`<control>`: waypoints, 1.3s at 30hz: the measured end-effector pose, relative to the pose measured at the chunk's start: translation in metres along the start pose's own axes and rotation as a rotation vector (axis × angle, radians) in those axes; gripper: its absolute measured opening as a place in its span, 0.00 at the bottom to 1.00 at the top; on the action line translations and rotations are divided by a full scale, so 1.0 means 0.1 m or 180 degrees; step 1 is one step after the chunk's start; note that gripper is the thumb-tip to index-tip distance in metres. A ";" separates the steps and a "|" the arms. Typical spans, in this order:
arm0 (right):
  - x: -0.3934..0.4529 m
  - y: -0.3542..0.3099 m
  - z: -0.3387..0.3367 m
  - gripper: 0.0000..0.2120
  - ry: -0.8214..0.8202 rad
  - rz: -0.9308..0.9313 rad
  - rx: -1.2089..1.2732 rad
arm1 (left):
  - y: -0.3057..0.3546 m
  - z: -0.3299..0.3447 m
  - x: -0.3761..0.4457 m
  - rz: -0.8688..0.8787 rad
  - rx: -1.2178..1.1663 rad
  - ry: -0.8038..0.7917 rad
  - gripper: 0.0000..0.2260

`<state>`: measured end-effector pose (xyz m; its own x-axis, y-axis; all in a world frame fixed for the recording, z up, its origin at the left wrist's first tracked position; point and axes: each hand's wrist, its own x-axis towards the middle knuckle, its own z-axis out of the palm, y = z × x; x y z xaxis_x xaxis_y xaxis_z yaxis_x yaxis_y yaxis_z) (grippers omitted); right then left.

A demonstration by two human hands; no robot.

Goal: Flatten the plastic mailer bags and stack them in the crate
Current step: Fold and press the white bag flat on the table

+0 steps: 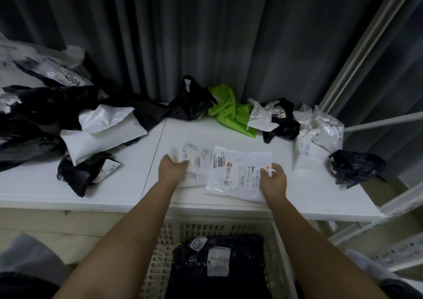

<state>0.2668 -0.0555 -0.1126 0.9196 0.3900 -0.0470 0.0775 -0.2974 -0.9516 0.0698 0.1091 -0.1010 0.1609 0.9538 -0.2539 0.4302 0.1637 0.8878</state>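
A wide white table (114, 184) carries everything, its far edge against dark grey curtains (206, 35). At its left end lies the biggest heap, crumpled black and white plastic mailer bags (57, 115), one of them bearing a white label that reads "4009" (72, 80) upside down. Below the table's near edge stands a white perforated plastic crate (282, 248), and inside it lies a flattened black mailer bag (219, 273) with two white labels on top; their print is too blurred to read, apart from some digits on the smaller one. Along the back of the table sit a crumpled lime-green plastic bag (231, 111), a black bag beside it (192, 102), and a cluster of white and clear bags (320, 129) toward the right, with a dark crumpled bag (354, 168) at the right edge. On the table in front of the person lies a flat clear plastic mailer bag (238, 173), its shipping label showing "2005" in bold and a line of small print along its right side. The right hand (273, 182) pinches this bag's right edge, fingers clamped on the plastic. The left hand (171, 168) grips the blurred left end, fingers curled around it.
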 end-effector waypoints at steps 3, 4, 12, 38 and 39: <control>0.00 -0.03 0.05 0.06 0.0028 -0.0009 -0.0004 | 0.15 -0.26 0.03 0.0062 -0.0854 0.0687 0.14; -0.01 -0.04 0.13 0.07 -0.0039 0.0028 -0.0027 | 0.19 -0.37 0.04 0.0109 -0.1169 0.0698 0.14; -0.02 -0.10 0.37 0.15 -0.0802 0.0537 -0.0017 | 0.23 -0.28 0.02 0.0026 -0.1091 -0.0985 0.18; -0.09 0.00 0.52 0.27 -0.1284 -0.0061 -0.1283 | -0.19 0.24 0.01 0.0649 0.2064 -0.1177 0.25; -0.10 0.00 0.53 0.27 -0.1263 -0.0098 -0.1392 | -0.21 0.23 0.03 0.0695 0.2201 -0.1134 0.25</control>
<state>0.2372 -0.0133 -0.1286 0.7065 0.6753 -0.2117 0.3309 -0.5796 -0.7447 0.0824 0.1030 -0.1292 0.5281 0.7894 -0.3128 0.7898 -0.3213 0.5225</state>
